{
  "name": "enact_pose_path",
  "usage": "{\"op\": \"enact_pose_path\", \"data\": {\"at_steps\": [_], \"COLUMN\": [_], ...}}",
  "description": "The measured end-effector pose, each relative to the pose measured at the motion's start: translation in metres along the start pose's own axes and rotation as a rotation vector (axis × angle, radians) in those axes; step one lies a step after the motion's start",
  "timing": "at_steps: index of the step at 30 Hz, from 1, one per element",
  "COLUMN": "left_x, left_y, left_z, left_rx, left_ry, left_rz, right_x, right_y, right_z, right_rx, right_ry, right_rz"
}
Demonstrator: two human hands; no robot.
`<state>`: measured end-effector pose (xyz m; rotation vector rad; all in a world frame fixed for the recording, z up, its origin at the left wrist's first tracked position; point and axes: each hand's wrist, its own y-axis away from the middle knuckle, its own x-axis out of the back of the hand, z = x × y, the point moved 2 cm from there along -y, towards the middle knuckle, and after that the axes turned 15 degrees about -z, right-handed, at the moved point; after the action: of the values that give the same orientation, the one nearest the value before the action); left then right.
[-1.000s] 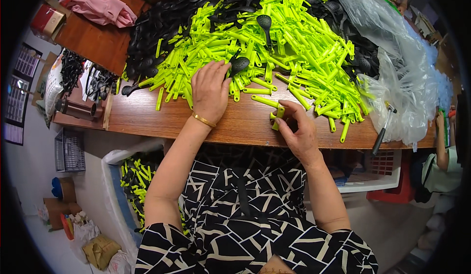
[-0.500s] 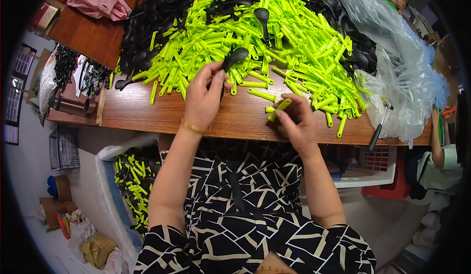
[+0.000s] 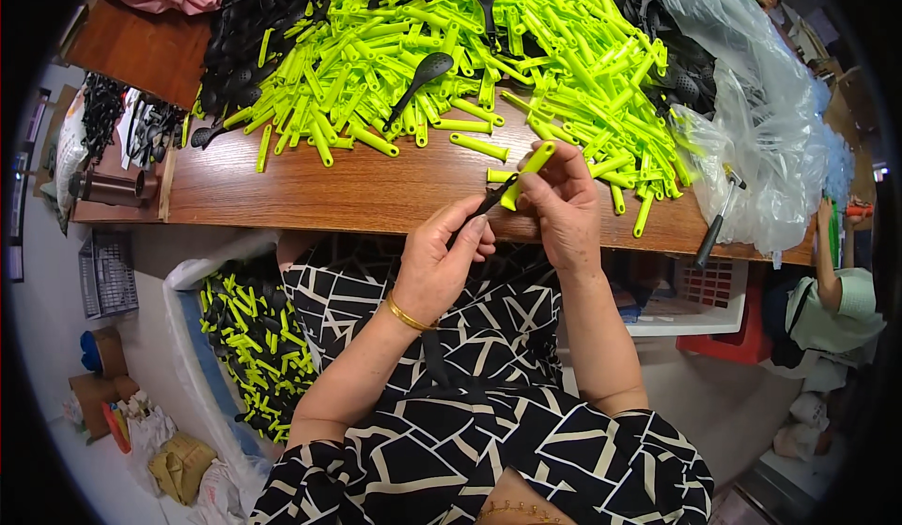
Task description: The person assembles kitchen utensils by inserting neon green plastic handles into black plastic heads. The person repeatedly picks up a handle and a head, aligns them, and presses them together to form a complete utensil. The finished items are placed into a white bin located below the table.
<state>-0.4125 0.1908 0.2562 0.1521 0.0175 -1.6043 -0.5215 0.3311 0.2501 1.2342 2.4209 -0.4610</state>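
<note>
Left hand [image 3: 442, 254] pinching a black stick [image 3: 492, 201], right hand [image 3: 566, 203] a green handle [image 3: 539, 159], both just before the green pile [image 3: 371, 55]; hammer [image 3: 720, 217] at the pile's right.

Green handles [image 3: 620, 83] on the desk [image 3: 310, 191]: too many to count. Black utensils [image 3: 429, 68]: likewise. Desk's right end: one hammer [image 3: 711, 238], one white crate [image 3: 691, 326] beneath. Left end: one grey basket [image 3: 106, 271] beneath.

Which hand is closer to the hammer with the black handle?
Right. The right hand is to the hammer's left, holding a yellow-green handle; the left hand is even farther left, holding a thin black piece.
</note>
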Motion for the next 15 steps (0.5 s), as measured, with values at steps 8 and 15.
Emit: {"op": "enact_pose_path", "data": {"at_steps": [8, 15], "left_x": [-0.005, -0.016], "left_y": [-0.011, -0.011], "left_z": [0.001, 0.006], "left_rx": [-0.126, 0.0], "left_ry": [-0.139, 0.151], "left_rz": [0.057, 0.019], "right_x": [0.011, -0.002], "right_y": [0.002, 0.003], "right_z": [-0.013, -0.016], "right_rx": [0.021, -0.076], "right_ry": [-0.14, 0.054], "right_rz": [0.001, -0.068]}}
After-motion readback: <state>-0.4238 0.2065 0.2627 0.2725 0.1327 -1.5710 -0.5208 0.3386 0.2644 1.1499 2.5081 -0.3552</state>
